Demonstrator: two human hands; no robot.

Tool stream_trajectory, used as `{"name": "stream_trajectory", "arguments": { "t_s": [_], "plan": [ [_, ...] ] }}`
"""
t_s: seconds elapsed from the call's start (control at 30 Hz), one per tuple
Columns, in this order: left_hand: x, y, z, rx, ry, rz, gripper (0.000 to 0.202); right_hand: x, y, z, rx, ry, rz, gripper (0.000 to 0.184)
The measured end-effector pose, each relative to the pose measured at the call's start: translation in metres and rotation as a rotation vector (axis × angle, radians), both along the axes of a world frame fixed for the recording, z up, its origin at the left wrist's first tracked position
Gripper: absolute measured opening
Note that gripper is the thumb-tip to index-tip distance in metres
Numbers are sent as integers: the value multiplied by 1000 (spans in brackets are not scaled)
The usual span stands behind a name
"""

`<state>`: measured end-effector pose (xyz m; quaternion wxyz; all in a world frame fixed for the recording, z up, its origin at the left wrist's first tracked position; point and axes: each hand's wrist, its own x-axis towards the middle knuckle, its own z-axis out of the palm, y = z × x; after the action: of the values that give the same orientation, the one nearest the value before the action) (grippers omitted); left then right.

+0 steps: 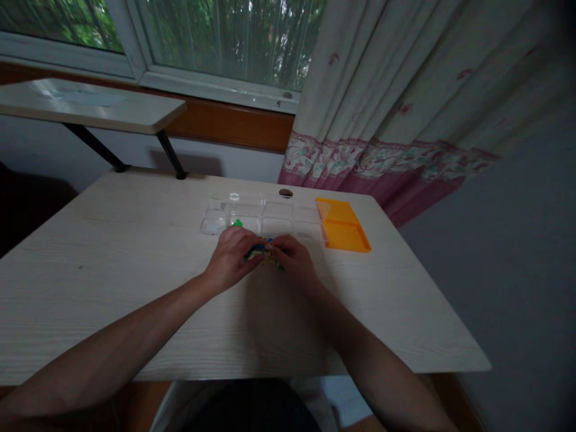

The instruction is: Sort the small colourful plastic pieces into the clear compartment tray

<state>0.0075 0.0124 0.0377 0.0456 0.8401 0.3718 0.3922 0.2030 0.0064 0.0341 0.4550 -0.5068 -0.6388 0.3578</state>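
Observation:
My left hand and my right hand come together over the middle of the table, with bent fingers closed on a small multicoloured object. Blue, yellowish and dark green bits of it show between the fingertips; its kind is too small and too covered to tell. Just behind the hands lies a clear plastic compartment tray. A bright green piece shows in its front part, above my left hand. Some of the tray's front edge is hidden by the hands.
An orange two-section tray lies at the right, overlapped by the clear tray's end. Behind them is a round hole in the table. A raised shelf on black legs stands back left; a curtain hangs behind the right side.

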Motion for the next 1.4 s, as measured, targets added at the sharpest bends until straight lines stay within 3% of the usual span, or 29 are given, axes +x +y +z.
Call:
{"name": "stream_trajectory", "arguments": {
  "t_s": [0.17,0.73,0.93,1.13,1.27,1.4],
  "plan": [
    [-3,2,-2,4,-8,41,26,-4,-4,5,-130,128,119,32],
    [-9,6,-4,138,87,-44,14,-3,-6,11,-74,123,220,28],
    [-9,9,-2,63,94,-8,16,1,-1,5,6,44,196,28],
    [-17,24,-5,19,-76,100,15,12,6,-1,243,-251,-30,16],
    [-24,34,-11,0,-163,206,17,13,3,0,327,-584,-28,9],
    [-27,38,-14,-4,-204,259,15,6,-1,1,347,-765,-11,7]
  ]
}}
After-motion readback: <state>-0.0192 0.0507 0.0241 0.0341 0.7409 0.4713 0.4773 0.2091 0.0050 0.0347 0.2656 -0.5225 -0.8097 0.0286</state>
